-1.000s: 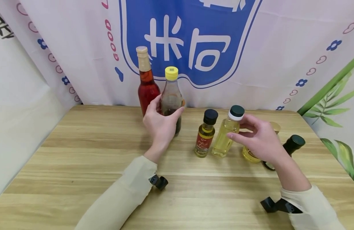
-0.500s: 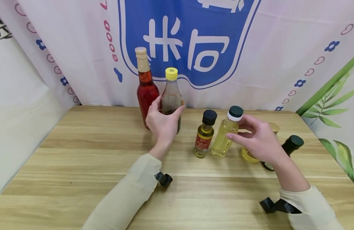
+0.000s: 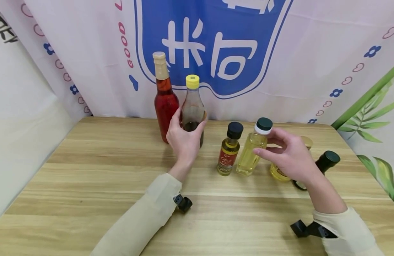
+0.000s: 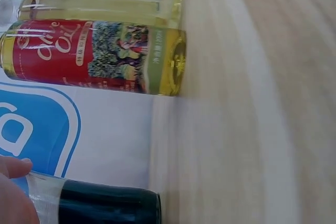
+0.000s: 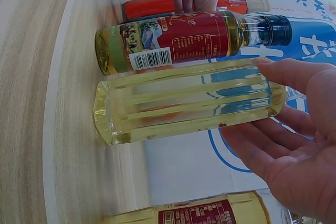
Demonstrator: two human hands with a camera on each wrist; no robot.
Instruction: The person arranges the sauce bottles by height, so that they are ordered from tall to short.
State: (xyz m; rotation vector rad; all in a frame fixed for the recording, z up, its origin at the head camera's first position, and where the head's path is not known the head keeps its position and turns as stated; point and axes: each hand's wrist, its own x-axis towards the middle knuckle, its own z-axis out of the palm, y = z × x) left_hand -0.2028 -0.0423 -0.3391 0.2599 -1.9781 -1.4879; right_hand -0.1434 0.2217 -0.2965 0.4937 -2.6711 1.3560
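In the head view, my left hand (image 3: 185,142) grips a clear bottle of dark liquid with a yellow cap (image 3: 192,103), thumb on its right side and fingers on its left. The bottle stands upright on the table. My right hand (image 3: 291,154) holds a clear bottle of pale yellow oil (image 3: 249,154), topped by a dark green cap with a white collar. In the right wrist view the thumb and fingers (image 5: 247,150) lie on opposite sides of this oil bottle near its upper end. Between the hands stands a small olive oil bottle (image 3: 227,158) with a red label and black cap.
A tall bottle of red liquid (image 3: 166,106) stands just left of the dark one. Right of my right hand are another yellow oil bottle (image 3: 279,173), partly hidden, and a dark bottle with a green cap (image 3: 326,161). A printed curtain (image 3: 104,89) hangs behind the wooden table (image 3: 97,153).
My left hand and forearm have shifted slightly to the right around the dark-liquid bottle. The bottles and my right hand stay where they were.
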